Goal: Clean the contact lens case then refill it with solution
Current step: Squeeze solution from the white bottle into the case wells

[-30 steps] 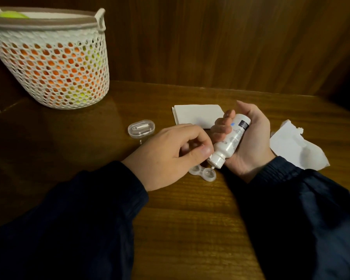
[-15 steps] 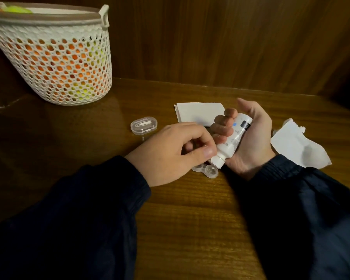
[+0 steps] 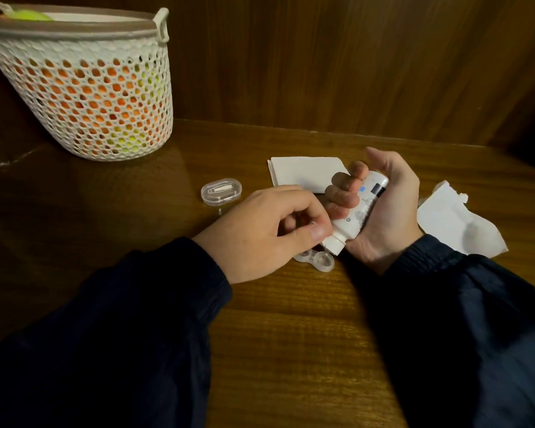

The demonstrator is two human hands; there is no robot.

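A clear contact lens case [image 3: 320, 261] lies on the wooden table, its left well partly under my left hand. My right hand [image 3: 386, 217] grips a small white solution bottle [image 3: 360, 208], tilted with its nozzle end down just above the case's right well. My left hand [image 3: 269, 233] hovers beside the nozzle with its fingers curled. Its thumb and forefinger pinch something small and pale that looks like the bottle cap, mostly hidden.
A folded white tissue [image 3: 303, 174] lies behind my hands and a crumpled one [image 3: 454, 223] to the right. A clear oval box [image 3: 221, 191] sits to the left. A white mesh basket [image 3: 84, 88] stands at the back left against the wooden wall.
Both hands and the bottle keep almost the same pose over the case. The view has shifted slightly.
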